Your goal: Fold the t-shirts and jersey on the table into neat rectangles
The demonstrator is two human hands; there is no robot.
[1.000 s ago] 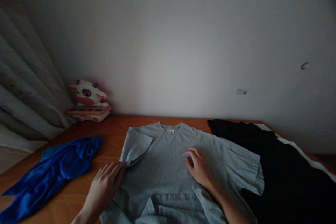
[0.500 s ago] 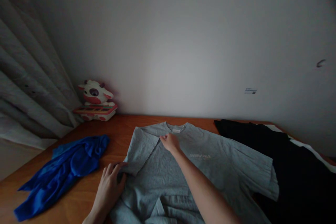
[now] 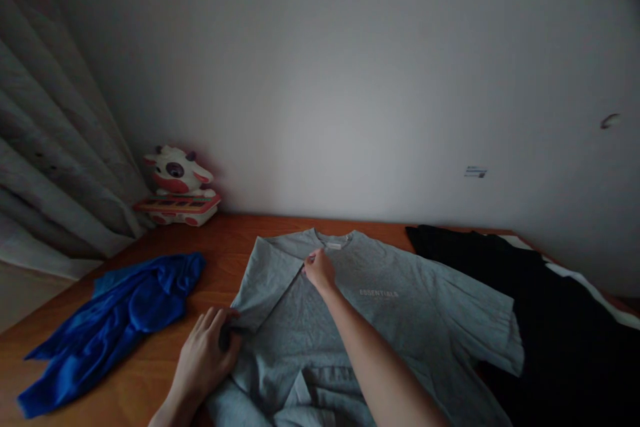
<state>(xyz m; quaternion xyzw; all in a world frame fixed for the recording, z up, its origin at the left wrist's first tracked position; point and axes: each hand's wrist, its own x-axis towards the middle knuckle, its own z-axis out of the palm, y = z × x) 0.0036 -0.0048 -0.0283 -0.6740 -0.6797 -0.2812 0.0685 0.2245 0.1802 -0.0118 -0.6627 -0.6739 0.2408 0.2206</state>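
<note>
A grey T-shirt with small chest lettering lies flat on the wooden table, collar toward the wall. Its left sleeve is folded inward over the body. My left hand rests at the shirt's left edge, fingers curled around the folded sleeve's lower corner. My right hand reaches across the shirt and pinches the upper end of the folded sleeve, just below the collar.
A crumpled blue garment lies on the table at the left. A black garment with a white stripe lies at the right, touching the grey shirt. A cow-shaped toy keyboard stands at the back left by the grey curtain.
My right hand left the shirt's chest and moved up-left to pinch the folded sleeve's top near the collar. My left hand went from lying flat to gripping the sleeve's lower corner.
</note>
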